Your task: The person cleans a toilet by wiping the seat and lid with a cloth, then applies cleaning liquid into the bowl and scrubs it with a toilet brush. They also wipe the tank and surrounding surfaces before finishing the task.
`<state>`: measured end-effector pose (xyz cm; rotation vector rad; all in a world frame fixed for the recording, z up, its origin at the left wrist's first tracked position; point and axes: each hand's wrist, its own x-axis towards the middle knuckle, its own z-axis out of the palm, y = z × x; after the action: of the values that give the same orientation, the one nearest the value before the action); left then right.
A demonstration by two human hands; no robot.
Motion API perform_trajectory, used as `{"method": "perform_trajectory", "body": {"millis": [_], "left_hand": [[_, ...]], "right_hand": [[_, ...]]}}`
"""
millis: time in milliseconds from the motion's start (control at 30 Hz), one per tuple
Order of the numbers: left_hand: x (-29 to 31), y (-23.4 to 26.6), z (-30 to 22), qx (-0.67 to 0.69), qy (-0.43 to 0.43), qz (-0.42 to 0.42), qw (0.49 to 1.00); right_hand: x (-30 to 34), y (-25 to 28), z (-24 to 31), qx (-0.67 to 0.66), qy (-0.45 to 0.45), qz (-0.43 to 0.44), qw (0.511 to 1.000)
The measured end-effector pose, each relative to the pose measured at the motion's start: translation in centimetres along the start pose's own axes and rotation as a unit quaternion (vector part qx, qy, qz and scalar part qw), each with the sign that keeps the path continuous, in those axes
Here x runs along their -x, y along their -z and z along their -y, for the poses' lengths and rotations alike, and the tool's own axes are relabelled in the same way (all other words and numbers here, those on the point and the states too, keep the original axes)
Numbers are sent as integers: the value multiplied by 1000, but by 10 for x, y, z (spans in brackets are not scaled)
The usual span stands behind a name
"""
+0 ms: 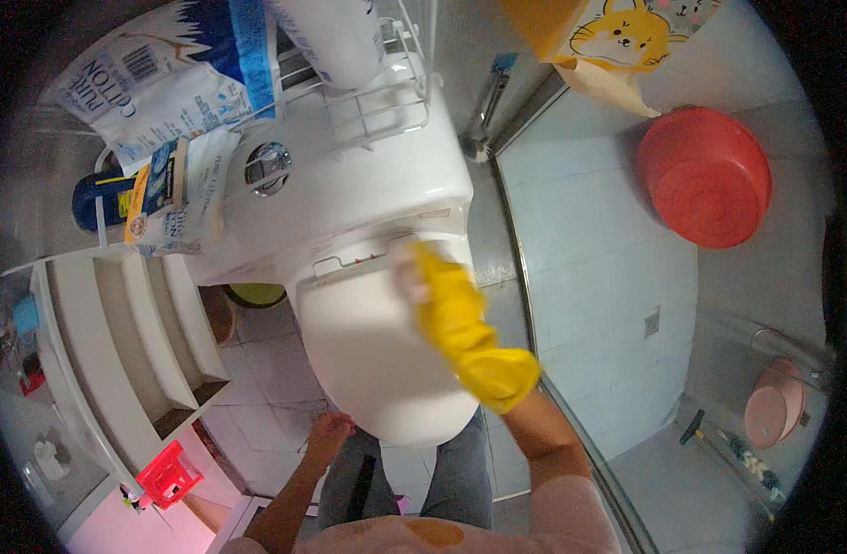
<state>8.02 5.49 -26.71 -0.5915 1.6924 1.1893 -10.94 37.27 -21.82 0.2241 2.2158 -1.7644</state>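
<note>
A white toilet (377,355) stands in front of me with its lid down. My right hand (451,300), in a yellow rubber glove, is over the upper right of the lid near the hinges, smeared by motion. A pale, cloth-like thing (410,279) shows at its fingers, too blurred to name more exactly. Bare and loosely curled, my left hand (331,432) hangs beside the lower left edge of the lid, by my knee; nothing shows in it. Behind the lid is the white cistern (368,185) with a round chrome flush button (268,168).
A white wire rack (377,111) over the cistern holds soft packs (156,92) and a white container (336,42). White shelving (132,323) and a red basket (169,474) stand left. Right, past a glass partition's metal edge (525,277), a red basin (705,180) hangs at the wall.
</note>
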Motion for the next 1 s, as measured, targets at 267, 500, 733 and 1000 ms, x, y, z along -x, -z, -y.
{"method": "perform_trajectory", "body": {"millis": [267,500,733,1000], "left_hand": [[32,-2,-13,-5,-31,50,998],[35,28,15,20,-49,-7,999],[37,28,40,34,-27,22,999],[37,17,48,-21,-63,69,995]], "right_hand": [[-56,-168,-66,343,200,62,916],[-34,-62,-107,82,96,-264,956],[71,64,-195,-461,-75,-373,802],[73,-30,-50,251,143,-101,952]]}}
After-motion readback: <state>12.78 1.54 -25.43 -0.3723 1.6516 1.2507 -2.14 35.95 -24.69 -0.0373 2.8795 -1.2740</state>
